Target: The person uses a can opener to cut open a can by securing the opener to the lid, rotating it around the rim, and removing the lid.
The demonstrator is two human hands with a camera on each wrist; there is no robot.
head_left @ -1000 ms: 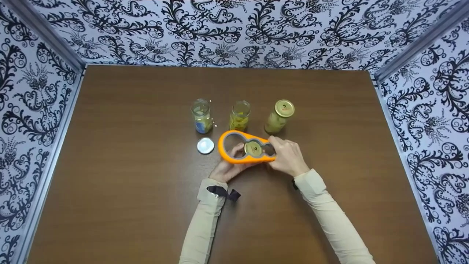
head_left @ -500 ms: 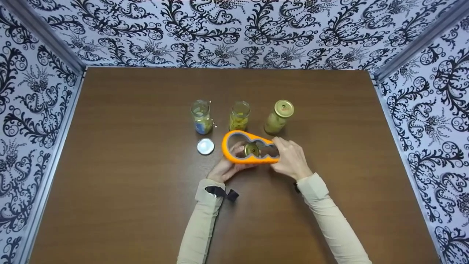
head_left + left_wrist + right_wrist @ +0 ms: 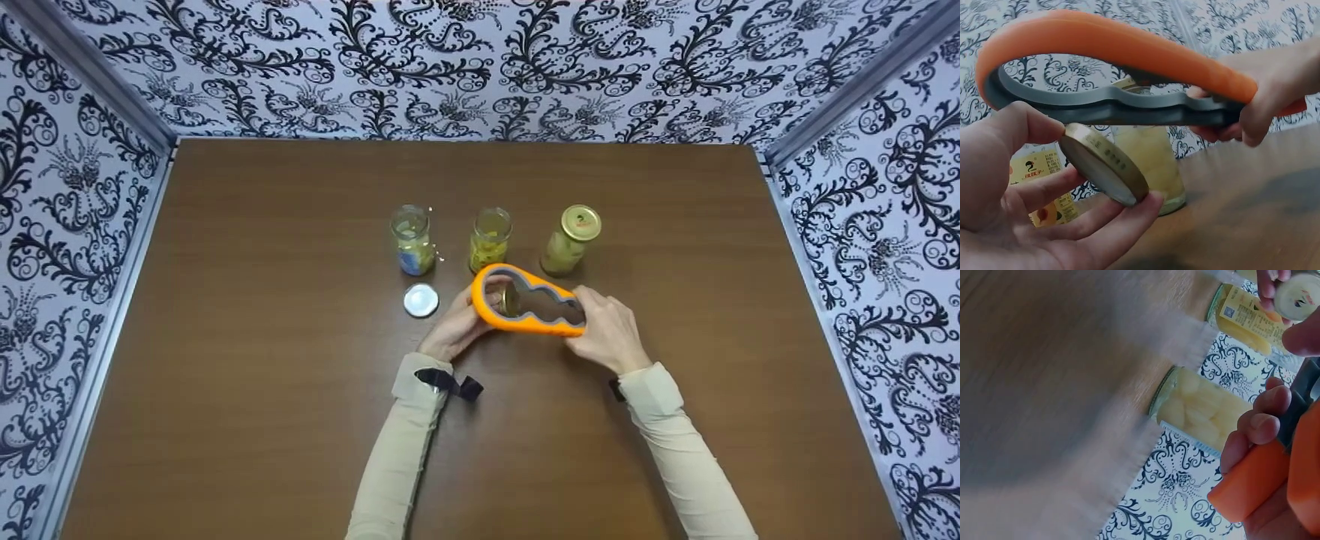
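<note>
My left hand (image 3: 455,327) pinches a gold jar lid (image 3: 1105,164) between thumb and fingertips; the lid is tilted, its pale inner side facing the palm in the left wrist view. Just above it, my right hand (image 3: 606,330) grips the handle end of an orange jar opener (image 3: 525,324) lined with grey, wavy-edged rubber. The opener's wide loop overlaps the left fingers and the lid in the head view. Behind it stands an uncovered jar with yellow contents (image 3: 489,238). To its right is a jar with a gold lid (image 3: 572,241) still on.
At the left of the row stands another uncovered jar (image 3: 412,241) with a blue label, small white bits beside it. A silver lid (image 3: 421,300) lies in front of that jar on the brown table (image 3: 247,360). Patterned walls (image 3: 465,67) enclose the back and sides.
The gold lid has tipped from nearly flat to steep in the left fingers. The right hand and the opener have shifted right, while the left hand has turned and moved slightly left.
</note>
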